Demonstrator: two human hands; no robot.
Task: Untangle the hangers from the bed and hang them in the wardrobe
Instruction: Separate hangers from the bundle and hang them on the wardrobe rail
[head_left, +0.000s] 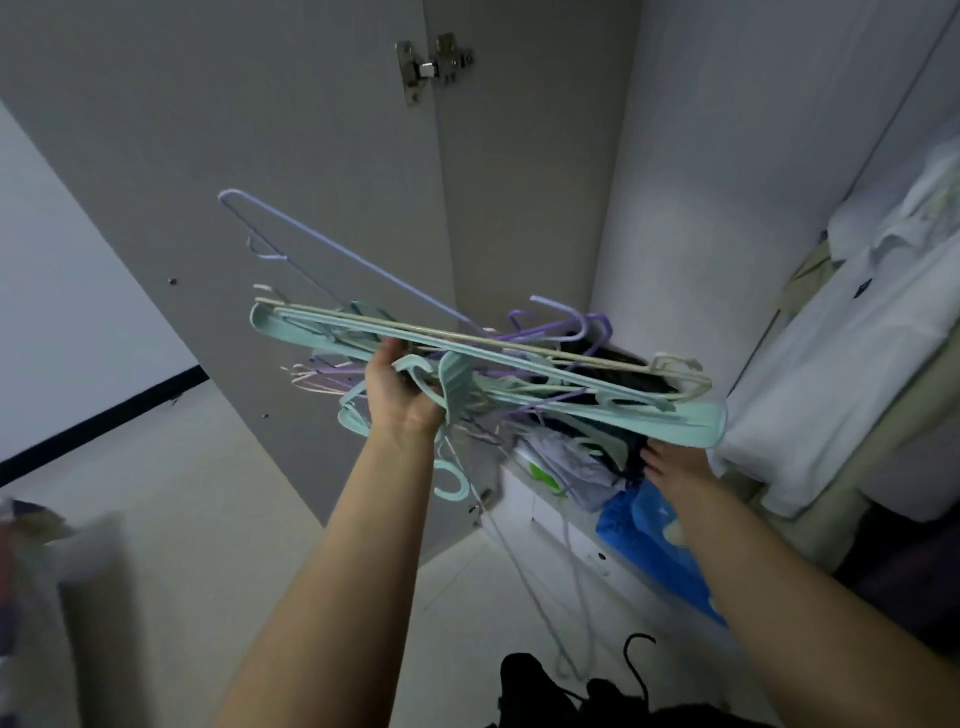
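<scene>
A tangled bundle of hangers, teal, lilac and cream, is held up level in front of the open wardrobe. My left hand grips it from below, fingers curled round the teal hangers near the hooks. One lilac hanger sticks up to the left. Thin pale hangers dangle from the bundle toward the floor. My right hand reaches under the bundle's right end, fingers stretched toward dark clothing in the wardrobe, holding nothing that I can see.
The wardrobe door stands open on the left, its hinge up high. Folded clothes and a blue bag lie inside. White fabric hangs at the right. A black hanger lies below.
</scene>
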